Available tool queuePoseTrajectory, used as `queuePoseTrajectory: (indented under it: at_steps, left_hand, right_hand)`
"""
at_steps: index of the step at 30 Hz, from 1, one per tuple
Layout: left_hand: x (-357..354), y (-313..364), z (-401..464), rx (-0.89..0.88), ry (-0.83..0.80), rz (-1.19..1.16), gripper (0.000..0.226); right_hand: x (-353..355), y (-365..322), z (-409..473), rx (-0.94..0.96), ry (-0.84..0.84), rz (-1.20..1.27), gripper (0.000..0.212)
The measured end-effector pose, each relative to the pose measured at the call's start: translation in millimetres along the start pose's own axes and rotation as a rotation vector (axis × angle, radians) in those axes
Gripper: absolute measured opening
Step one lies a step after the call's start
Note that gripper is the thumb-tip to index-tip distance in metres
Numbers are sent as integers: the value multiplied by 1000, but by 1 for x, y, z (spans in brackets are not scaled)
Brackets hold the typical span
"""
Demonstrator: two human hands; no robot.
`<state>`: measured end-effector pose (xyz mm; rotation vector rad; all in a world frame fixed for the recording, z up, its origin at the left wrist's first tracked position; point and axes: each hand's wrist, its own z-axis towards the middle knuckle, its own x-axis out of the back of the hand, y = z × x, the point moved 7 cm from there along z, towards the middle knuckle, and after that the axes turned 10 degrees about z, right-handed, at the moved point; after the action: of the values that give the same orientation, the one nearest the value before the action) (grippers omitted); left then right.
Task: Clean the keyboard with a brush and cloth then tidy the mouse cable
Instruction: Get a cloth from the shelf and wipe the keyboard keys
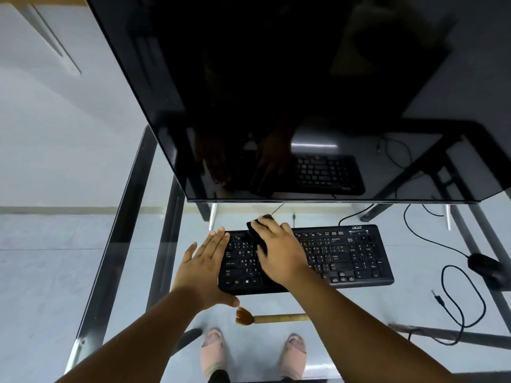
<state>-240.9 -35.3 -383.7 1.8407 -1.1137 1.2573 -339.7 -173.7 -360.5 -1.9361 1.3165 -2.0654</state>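
Nearest, brush (272,318) lies crosswise; right hand (279,250) presses cloth (257,236) leftward along keyboard (345,255), flat-open left hand (206,261) bracing its left end.

Both bare forearms reach forward from the bottom edge, converging ahead. The left hand (206,265) lies flat, palm down, fingers straight and together, thumb spread toward the body. The right hand (279,250) is palm down, its fingers curled over a dark black cloth (255,236), pressing downward.
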Motion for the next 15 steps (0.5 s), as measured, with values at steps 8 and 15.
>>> queuePoseTrajectory:
  at_steps: [8, 15]
  left_hand:
    - [2, 0, 3, 9, -1, -7, 143]
    - [2, -1, 3, 31, -12, -7, 148]
  right_hand:
    - [31, 60, -15, -288, 100, -82, 57]
    - [0, 5, 9, -171, 24, -13, 58]
